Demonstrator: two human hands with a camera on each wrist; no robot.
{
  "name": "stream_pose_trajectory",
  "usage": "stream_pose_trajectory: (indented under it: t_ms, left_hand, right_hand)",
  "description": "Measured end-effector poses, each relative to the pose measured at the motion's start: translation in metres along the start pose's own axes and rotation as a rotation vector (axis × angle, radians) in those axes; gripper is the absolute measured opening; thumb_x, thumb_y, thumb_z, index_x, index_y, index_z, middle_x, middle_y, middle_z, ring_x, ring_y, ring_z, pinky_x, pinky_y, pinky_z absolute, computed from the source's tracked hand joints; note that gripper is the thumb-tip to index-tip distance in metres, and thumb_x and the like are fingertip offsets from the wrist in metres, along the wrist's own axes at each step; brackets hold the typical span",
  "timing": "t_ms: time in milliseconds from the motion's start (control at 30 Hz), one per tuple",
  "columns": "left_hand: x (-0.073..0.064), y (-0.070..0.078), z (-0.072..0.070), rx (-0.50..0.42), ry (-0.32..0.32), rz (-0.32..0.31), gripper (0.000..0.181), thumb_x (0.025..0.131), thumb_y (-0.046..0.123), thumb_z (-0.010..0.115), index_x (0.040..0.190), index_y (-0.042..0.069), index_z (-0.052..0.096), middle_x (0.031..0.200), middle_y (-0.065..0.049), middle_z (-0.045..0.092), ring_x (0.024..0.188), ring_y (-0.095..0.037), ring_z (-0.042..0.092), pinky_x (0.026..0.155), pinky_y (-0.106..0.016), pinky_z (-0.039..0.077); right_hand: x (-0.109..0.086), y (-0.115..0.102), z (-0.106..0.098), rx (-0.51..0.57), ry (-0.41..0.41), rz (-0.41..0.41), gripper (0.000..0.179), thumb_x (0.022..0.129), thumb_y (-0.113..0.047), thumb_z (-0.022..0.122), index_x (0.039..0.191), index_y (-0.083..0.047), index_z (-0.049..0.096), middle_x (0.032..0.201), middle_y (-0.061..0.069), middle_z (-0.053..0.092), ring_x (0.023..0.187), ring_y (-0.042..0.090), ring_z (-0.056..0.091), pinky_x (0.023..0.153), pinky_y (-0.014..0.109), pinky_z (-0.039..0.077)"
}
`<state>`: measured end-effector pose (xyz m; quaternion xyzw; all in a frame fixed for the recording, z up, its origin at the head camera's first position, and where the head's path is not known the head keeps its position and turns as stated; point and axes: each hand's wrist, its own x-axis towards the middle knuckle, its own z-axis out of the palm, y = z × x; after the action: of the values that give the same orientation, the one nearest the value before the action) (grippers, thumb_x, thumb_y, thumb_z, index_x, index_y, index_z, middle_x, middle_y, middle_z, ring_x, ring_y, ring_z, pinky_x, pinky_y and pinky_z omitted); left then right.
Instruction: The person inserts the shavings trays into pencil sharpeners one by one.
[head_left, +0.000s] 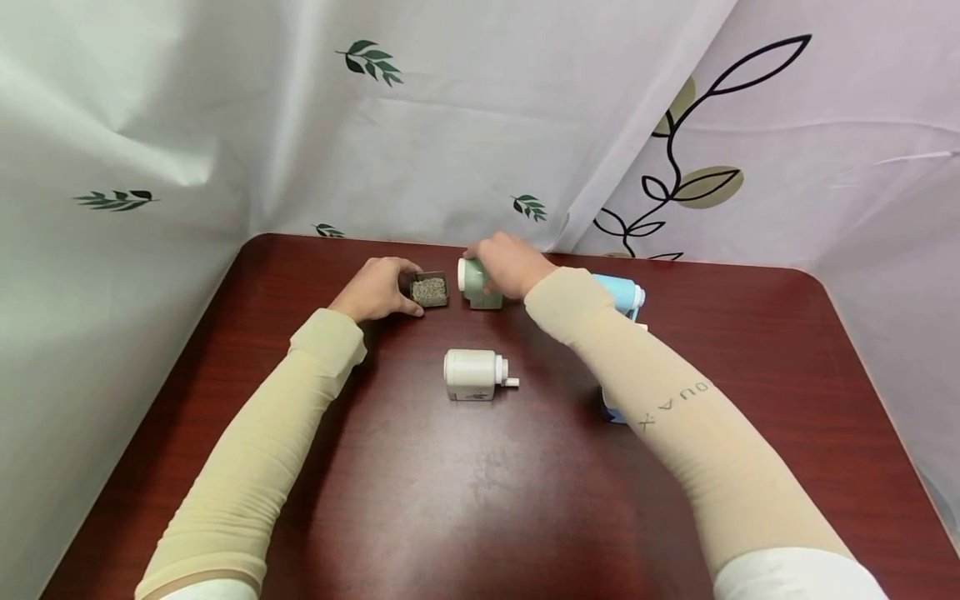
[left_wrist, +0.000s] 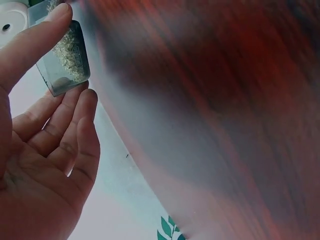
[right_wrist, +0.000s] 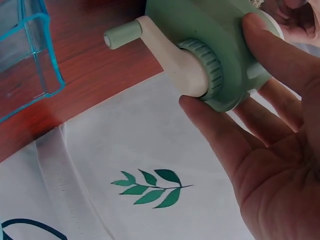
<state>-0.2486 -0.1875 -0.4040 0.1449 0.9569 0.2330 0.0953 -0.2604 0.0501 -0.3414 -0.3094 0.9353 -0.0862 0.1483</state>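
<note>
At the back of the table my left hand (head_left: 380, 290) pinches a small clear shavings drawer (head_left: 430, 290) between thumb and fingers. Pale pencil shavings (left_wrist: 70, 54) lie inside it, seen through its wall in the left wrist view. Just to the right, my right hand (head_left: 516, 265) grips a green crank pencil sharpener (head_left: 474, 282), thumb on one side and fingers on the other. Its cream crank arm (right_wrist: 175, 65) with a green knob points away from the hand in the right wrist view. The drawer and sharpener stand close together, a small gap between them.
A white crank sharpener (head_left: 471, 371) lies mid-table, its crank toward the right. Behind my right forearm are a light blue sharpener (head_left: 618, 292) and a partly hidden dark blue item (head_left: 611, 410). A patterned white curtain (head_left: 450, 150) hangs along the table's back edge.
</note>
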Motion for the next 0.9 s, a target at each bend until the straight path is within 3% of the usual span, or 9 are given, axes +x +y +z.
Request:
stream_pose_trajectory:
  t_ms: [300,567,900]
  left_hand:
    - [0.003,0.002,0.004,-0.007,-0.011,0.014,0.068,0.068,0.02,0.093,0.128,0.002,0.065,0.108,-0.014,0.071,0.098,-0.028,0.066,0.093,-0.044,0.049]
    - [0.007,0.005,0.008,0.011,-0.021,0.024,0.07,0.069,0.021,0.093,0.129,0.002,0.064,0.121,-0.015,0.068,0.109,-0.031,0.061,0.1,-0.045,0.045]
    - [0.014,0.015,0.011,-0.009,-0.033,0.05,0.07,0.07,0.019,0.093,0.131,0.002,0.063,0.115,-0.016,0.07,0.105,-0.029,0.065,0.096,-0.044,0.048]
  right_hand:
    - [0.002,0.001,-0.003,0.031,0.011,-0.007,0.059,0.083,-0.009,0.083,0.138,-0.005,0.061,0.129,0.013,0.066,0.116,0.027,0.061,0.102,0.036,0.047]
    - [0.003,0.0,-0.003,0.058,0.008,0.008,0.058,0.082,-0.009,0.084,0.136,-0.005,0.062,0.127,0.011,0.067,0.111,0.025,0.063,0.099,0.035,0.048]
    - [0.002,0.002,-0.004,0.057,0.017,0.024,0.06,0.082,-0.01,0.085,0.137,-0.008,0.062,0.127,0.01,0.067,0.112,0.025,0.062,0.1,0.036,0.047]
